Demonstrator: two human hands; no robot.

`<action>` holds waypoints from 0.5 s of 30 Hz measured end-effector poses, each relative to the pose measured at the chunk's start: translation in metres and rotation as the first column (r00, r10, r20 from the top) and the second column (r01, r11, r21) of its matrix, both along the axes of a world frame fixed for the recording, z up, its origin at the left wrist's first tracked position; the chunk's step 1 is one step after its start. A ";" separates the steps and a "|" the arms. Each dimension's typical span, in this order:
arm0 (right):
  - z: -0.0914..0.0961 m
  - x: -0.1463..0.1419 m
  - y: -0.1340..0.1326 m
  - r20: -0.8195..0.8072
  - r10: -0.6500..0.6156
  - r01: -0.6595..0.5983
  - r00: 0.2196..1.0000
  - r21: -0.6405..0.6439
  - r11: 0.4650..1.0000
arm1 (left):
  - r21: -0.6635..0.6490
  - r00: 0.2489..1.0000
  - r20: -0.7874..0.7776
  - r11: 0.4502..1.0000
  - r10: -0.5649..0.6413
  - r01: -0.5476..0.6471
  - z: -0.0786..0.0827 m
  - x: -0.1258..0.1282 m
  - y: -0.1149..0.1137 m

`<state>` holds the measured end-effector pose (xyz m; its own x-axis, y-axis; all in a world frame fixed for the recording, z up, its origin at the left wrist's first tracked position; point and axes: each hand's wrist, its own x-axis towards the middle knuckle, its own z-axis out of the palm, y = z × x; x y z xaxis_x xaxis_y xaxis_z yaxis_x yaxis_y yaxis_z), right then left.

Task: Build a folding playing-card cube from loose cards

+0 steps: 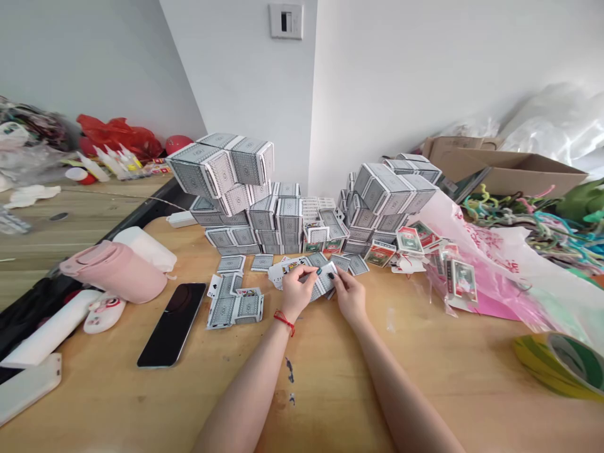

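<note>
Between my two hands are playing cards [323,284] with grey patterned backs, held just above the table. My left hand [300,290], a red string on its wrist, pinches their left side. The right side is gripped by my right hand [350,296], fingers closed at the edge. Loose cards [289,267], some face up, lie right behind my hands. To the left, a flat group of joined cards [231,301] rests on the wood. Blocks built from folded cards rise behind in a left stack [255,201] and a right stack [384,195].
A black phone [172,324], a pink bottle [117,270] and a white mouse [104,313] lie left. On the right are card boxes [380,253], a plastic bag [495,267], yellow-green tape [542,365] and a cardboard box [519,170]. The wall [401,75] stands behind.
</note>
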<state>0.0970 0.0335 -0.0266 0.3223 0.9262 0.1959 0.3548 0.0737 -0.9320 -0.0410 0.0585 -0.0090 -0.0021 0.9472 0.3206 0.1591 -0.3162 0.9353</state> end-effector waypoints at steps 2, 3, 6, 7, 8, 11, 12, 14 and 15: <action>0.000 0.002 0.002 -0.076 0.035 -0.034 0.996 0.013 0.999 | 0.009 1.000 -0.012 1.000 0.002 -0.002 0.000 0.000 0.000; 0.000 0.003 0.002 -0.107 0.059 -0.058 0.992 0.017 0.998 | 0.016 1.000 -0.017 1.000 0.004 -0.004 0.000 -0.001 0.001; 0.000 0.003 0.003 -0.217 0.117 -0.120 0.969 0.000 0.993 | 0.031 1.000 -0.026 1.000 0.002 -0.001 0.000 -0.002 0.002; 0.000 0.002 0.003 -0.262 0.126 -0.134 0.957 -0.015 0.991 | 0.030 1.000 -0.029 1.000 0.000 0.001 0.000 -0.002 0.002; 0.001 0.002 0.002 -0.306 0.127 -0.143 0.944 -0.031 0.989 | 0.027 1.000 -0.031 1.000 -0.004 0.005 0.000 -0.003 0.002; 0.004 0.002 0.001 -0.394 0.105 -0.147 0.913 -0.077 0.986 | 0.008 0.999 -0.032 1.000 -0.026 0.026 0.001 -0.003 0.002; 0.005 0.002 0.001 -0.407 0.097 -0.146 0.908 -0.091 0.985 | -0.002 0.999 -0.027 0.999 -0.039 0.039 0.001 -0.003 0.002; 0.009 0.002 0.001 -0.424 0.097 -0.158 0.900 -0.110 0.981 | -0.030 0.998 0.002 0.997 -0.066 0.066 0.002 -0.002 0.001; 0.010 0.002 0.001 -0.431 0.101 -0.162 0.897 -0.109 0.981 | -0.049 0.997 0.027 0.996 -0.073 0.074 0.003 -0.002 0.002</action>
